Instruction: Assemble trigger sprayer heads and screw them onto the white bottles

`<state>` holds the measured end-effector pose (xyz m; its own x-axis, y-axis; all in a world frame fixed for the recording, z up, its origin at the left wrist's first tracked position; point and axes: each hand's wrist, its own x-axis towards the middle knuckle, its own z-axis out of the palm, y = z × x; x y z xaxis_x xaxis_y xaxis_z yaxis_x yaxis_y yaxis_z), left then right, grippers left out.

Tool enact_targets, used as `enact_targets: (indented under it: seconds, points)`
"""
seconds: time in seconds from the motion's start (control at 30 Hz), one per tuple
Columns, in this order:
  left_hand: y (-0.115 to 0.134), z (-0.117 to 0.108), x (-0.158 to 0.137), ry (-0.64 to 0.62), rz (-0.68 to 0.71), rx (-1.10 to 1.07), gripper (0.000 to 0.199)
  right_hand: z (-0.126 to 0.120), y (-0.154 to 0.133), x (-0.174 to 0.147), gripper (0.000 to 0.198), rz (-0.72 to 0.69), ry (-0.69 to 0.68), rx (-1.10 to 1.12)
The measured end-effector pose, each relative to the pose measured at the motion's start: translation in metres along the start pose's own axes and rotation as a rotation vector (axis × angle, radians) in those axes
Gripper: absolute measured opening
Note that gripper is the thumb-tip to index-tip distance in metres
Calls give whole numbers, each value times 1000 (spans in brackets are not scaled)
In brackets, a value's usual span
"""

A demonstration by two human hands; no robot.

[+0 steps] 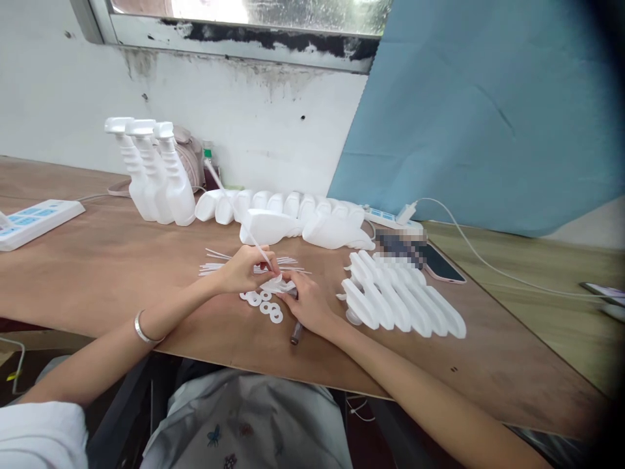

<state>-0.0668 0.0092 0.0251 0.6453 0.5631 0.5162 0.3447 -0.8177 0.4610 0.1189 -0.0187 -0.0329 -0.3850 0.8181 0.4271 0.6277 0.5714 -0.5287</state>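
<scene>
My left hand (249, 268) is closed in a pinch on a thin white plastic tube (239, 212), which slants up and left from the fingers. My right hand (308, 305) is closed around a white spray head (277, 285), partly hidden by the fingers. The tube's lower end meets the spray head, but the joint itself is hidden. Beneath my right hand, a dark brown rod-shaped tool (295, 333) sticks out toward the table's front edge. Several white ring washers (267, 307) lie just below the hands. Loose white tubes (213, 268) are spread behind them.
White spray heads (405, 293) lie in rows at right. Empty-looking white bottles (273, 225) lie across the back, beside three upright spray bottles (161, 172). Power strips (41, 221) sit on both sides. A phone (443, 262) and white cable (478, 254) occupy the right edge.
</scene>
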Motion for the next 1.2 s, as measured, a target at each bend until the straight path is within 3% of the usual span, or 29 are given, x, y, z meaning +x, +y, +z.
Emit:
enact_targets:
  seconds: [0.33,0.6,0.83,0.97,1.07,1.2]
  points:
    - [4,-2,15,-125,-54,29,18,0,-2,0,19,21,-5,-38]
    - [1,-1,13,-169,-8,-10,20,-1,-5,0,22,50,-13,-18]
    - [-4,-11,10,-251,-110,-154,12,-4,-10,1,25,59,-2,27]
    - [-1,-13,7,-135,-143,-279,19,-13,-19,2,34,145,81,172]
    - [7,-16,6,-41,-163,-361,21,-17,-18,3,31,182,113,411]
    - [0,-39,4,-18,-147,-246,20,-13,-5,7,30,271,164,782]
